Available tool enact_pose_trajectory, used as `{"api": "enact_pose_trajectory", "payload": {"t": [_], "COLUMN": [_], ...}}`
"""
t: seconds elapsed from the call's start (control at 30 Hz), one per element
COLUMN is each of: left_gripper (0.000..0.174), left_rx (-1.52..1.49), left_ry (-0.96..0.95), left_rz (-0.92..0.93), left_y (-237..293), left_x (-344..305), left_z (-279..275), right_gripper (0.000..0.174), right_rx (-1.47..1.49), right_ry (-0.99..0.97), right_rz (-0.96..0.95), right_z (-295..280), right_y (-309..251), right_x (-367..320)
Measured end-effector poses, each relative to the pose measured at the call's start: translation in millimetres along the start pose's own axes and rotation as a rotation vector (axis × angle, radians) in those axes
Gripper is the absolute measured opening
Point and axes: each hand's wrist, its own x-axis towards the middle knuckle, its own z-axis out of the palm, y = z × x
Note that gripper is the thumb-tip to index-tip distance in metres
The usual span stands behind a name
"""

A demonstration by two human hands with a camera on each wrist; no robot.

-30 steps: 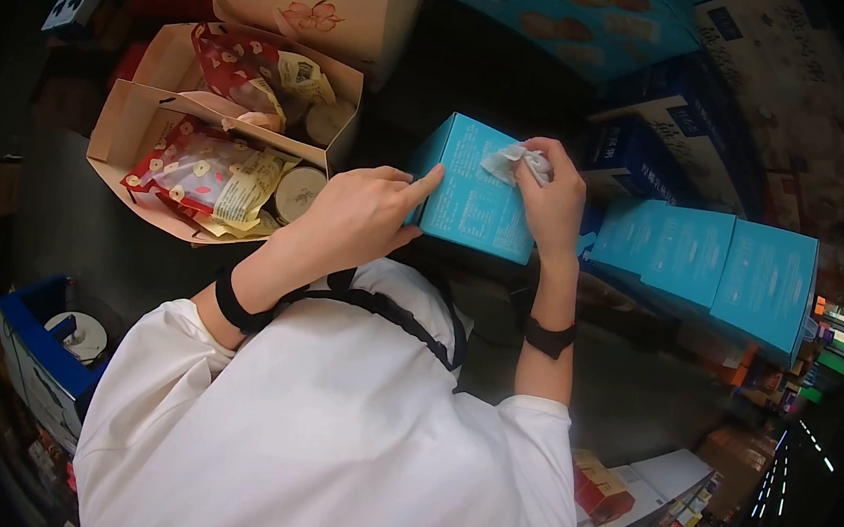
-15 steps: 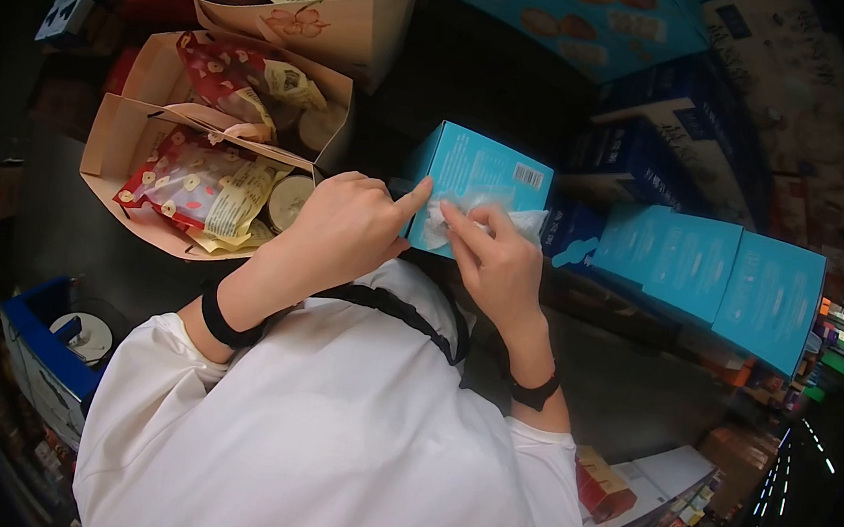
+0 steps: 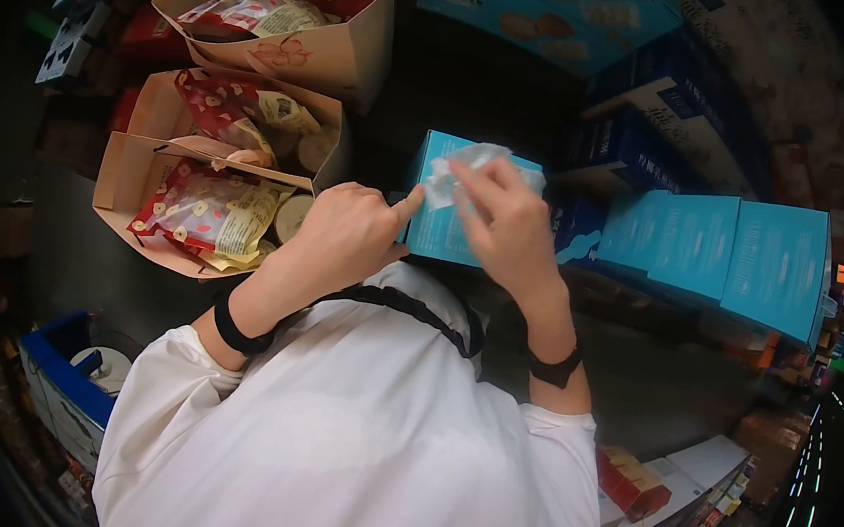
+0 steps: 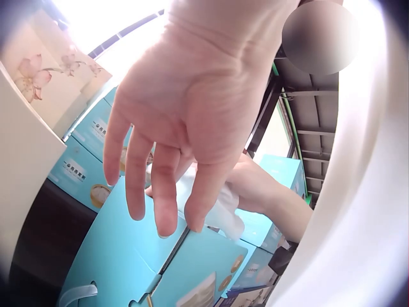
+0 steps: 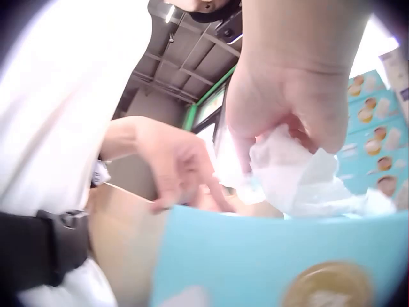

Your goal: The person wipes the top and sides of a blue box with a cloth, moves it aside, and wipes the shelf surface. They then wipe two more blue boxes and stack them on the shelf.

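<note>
A light-blue printed carton (image 3: 440, 239) stands in front of the person in the head view. The right hand (image 3: 514, 226) pinches a crumpled white tissue (image 3: 478, 155) against its top face. In the right wrist view the tissue (image 5: 289, 173) bunches under the fingers and spreads over the top edge. My left hand (image 3: 350, 225) is at the carton's left side, index fingertip right at the top edge. Seen in the left wrist view, the fingers of that hand (image 4: 185, 121) extend loosely over the carton (image 4: 118, 246), holding nothing.
To the left stand open paper gift bags (image 3: 111, 198) with red-and-yellow packets (image 3: 211, 207) and round tins (image 3: 292, 214). More light-blue cartons (image 3: 699, 250) stand in a row at right. Dark-blue boxes (image 3: 625, 146) and a large blue carton (image 3: 554, 19) are behind.
The right hand has wiped the tissue across the carton's top, first toward the body and left, then back away from the body. My left hand stays at the carton's left edge.
</note>
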Motion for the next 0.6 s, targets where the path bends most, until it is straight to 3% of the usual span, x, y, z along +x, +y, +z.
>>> {"api": "enact_pose_trajectory", "payload": {"t": [0.1, 0.27, 0.53, 0.57, 0.6], "left_gripper": [0.055, 0.053, 0.062, 0.062, 0.062], "left_rx": [0.003, 0.057, 0.123, 0.124, 0.126], "left_ry": [0.001, 0.014, -0.063, -0.062, -0.061], "left_rz": [0.031, 0.002, 0.000, 0.000, 0.004], "left_y": [-3.7, 3.3, 7.1, 6.6, 7.2], "left_x": [1.4, 4.2, 7.9, 8.7, 9.7], "left_z": [3.8, -3.1, -7.1, -6.3, -6.0], "right_gripper": [0.030, 0.026, 0.021, 0.026, 0.026], "right_rx": [-0.136, -0.146, -0.279, -0.209, -0.200], "right_ry": [-0.063, 0.022, 0.324, 0.254, 0.273], "right_rz": [-0.054, -0.019, 0.172, 0.332, 0.354], "right_z": [39.1, 37.9, 22.8, 13.6, 11.7], "right_y": [4.7, 17.9, 55.1, 49.2, 52.2], "right_x": [-3.0, 5.5, 4.4, 0.9, -5.5]}}
